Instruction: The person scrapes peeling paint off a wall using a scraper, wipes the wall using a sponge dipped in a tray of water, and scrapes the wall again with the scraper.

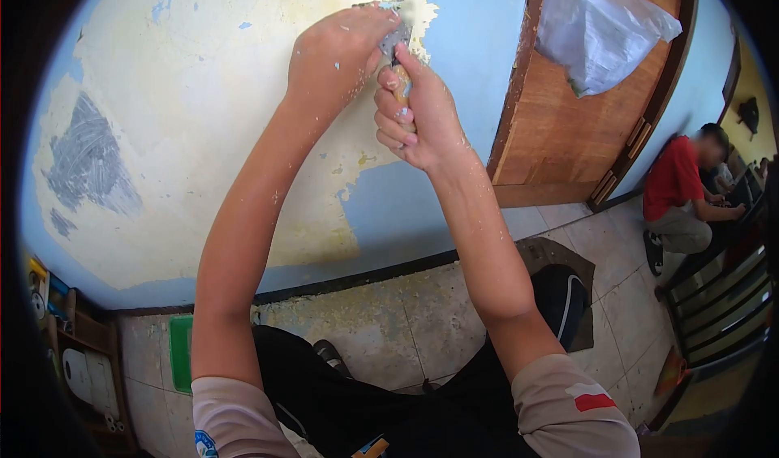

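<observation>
My right hand (422,109) is wrapped around the yellowish handle of a paint scraper (396,41), its thumb lying up toward the metal blade. My left hand (337,52) is at the blade from the left, with its fingers bent over the upper end. The blade lies against the wall (243,125) at the border between a stripped cream patch and light blue paint. Ragged cream edges surround the blade, part of which the left fingers hide. Pale paint flakes stick to both hands and forearms.
A wooden door (527,133) with a hanging plastic bag (604,32) is to the right. Paint crumbs lie on the tiled floor (389,316). A green container (180,352) and wooden shelf (85,328) are at left. A person in red (673,174) crouches near a dark slatted bench (722,304).
</observation>
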A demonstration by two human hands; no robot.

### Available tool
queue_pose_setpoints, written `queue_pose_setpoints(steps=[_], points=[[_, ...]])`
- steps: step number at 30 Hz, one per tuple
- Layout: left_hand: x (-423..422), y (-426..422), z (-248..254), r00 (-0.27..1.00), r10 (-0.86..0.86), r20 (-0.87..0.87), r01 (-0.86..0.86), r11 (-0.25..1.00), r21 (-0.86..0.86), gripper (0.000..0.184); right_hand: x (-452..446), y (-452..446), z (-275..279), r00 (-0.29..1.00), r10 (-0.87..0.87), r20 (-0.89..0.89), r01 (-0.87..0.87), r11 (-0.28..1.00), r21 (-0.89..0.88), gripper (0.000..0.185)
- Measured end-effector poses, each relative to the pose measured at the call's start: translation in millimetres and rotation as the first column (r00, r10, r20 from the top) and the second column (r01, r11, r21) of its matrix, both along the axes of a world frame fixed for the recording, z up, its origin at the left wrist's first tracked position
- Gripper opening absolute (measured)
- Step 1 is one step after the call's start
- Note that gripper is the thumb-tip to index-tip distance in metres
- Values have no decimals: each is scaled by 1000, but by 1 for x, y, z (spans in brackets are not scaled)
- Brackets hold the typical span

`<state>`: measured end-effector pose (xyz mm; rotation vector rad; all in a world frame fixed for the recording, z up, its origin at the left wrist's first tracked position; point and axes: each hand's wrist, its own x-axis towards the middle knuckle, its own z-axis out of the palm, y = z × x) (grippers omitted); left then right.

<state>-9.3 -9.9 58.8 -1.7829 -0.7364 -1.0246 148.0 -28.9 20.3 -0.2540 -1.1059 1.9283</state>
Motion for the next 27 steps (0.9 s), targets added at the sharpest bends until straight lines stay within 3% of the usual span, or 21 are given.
queue_pose_setpoints(steps=[4, 7, 13, 17, 20, 24, 27], points=[[-2, 4, -2, 998, -54, 8, 54, 998, 14, 37, -2, 3, -3, 999, -8, 38, 7, 1000, 12, 46], [7, 0, 11, 988, 42, 146, -30, 996, -86, 34, 7, 3, 18, 993, -47, 104, 41, 997, 63, 45], [16, 2, 3, 986, -27, 162, 22, 999, 31, 34, 32, -1, 37, 966, -52, 254, 16, 990, 139, 45], [20, -4, -12, 990, -46, 136, 43, 999, 31, 30, 41, -16, 17, 934, -129, 332, 69, 980, 186, 47], [22, -9, -35, 984, -164, 67, 166, 986, -21, 34, 58, -31, -7, 881, -183, 436, 131, 981, 146, 48], [25, -4, -73, 951, -307, 18, 307, 951, 24, 24, 83, -30, -47, 833, -210, 512, 214, 975, 52, 51], [24, 0, -97, 932, -363, -13, 363, 931, -33, 20, 83, -31, -66, 770, -313, 556, 299, 947, 117, 54]])
